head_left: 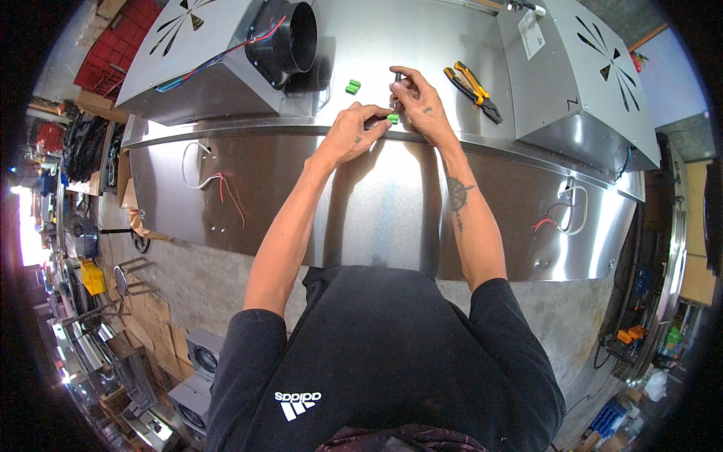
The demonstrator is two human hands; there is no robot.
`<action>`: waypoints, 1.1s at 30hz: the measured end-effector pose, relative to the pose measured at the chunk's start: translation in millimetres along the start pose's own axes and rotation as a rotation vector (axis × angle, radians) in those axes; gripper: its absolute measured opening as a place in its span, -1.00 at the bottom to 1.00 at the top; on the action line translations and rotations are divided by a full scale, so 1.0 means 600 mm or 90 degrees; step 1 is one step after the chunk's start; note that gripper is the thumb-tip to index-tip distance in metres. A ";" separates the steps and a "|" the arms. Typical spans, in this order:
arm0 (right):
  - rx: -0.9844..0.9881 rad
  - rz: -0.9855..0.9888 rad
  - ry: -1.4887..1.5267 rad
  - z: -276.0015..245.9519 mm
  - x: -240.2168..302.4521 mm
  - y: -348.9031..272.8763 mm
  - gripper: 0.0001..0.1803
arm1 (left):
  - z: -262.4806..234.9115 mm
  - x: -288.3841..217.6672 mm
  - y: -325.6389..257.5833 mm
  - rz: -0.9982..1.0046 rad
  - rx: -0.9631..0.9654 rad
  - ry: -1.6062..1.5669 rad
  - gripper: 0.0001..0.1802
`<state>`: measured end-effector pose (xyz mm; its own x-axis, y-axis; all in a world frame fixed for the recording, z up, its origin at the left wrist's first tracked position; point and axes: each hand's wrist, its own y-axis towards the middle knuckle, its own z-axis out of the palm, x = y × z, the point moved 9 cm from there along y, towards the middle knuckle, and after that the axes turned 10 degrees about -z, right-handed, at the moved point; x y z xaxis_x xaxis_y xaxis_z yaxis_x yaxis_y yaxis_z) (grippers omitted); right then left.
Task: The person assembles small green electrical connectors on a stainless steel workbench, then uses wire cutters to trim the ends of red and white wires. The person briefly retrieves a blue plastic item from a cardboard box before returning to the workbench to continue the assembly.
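Note:
My left hand (354, 135) pinches a small green terminal connector (393, 118) against the top edge of a long stainless steel housing (301, 196). My right hand (416, 99) holds a thin dark screwdriver (397, 81) upright, its tip pointing down at that connector. Both hands meet at the middle of the housing's upper edge. A second green connector (352, 87) lies loose on the steel top a little to the left of the hands.
Yellow-and-black pliers (473, 89) lie right of my hands. A black round duct (290, 41) sticks out of the left steel box (203, 68); another steel box (595, 83) stands at the right. Red and white wires (218, 184) hang from the front panel.

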<state>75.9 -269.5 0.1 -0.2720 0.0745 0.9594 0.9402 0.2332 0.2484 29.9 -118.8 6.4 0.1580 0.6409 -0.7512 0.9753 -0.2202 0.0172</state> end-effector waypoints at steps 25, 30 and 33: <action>-0.039 -0.010 0.052 -0.002 -0.001 0.012 -0.51 | -0.002 0.002 0.013 -0.011 0.015 0.007 -0.56; 0.017 0.036 -0.114 0.000 0.006 0.015 -0.52 | -0.004 0.004 0.013 -0.042 0.024 0.006 -0.56; -0.037 -0.032 0.068 -0.003 0.003 0.011 -0.49 | -0.001 0.004 0.015 -0.023 0.021 0.013 -0.56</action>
<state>82.0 -269.4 3.7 -0.2981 -0.0397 0.9537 0.9373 0.1768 0.3004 38.9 -118.8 5.5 0.1256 0.6642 -0.7369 0.9749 -0.2202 -0.0322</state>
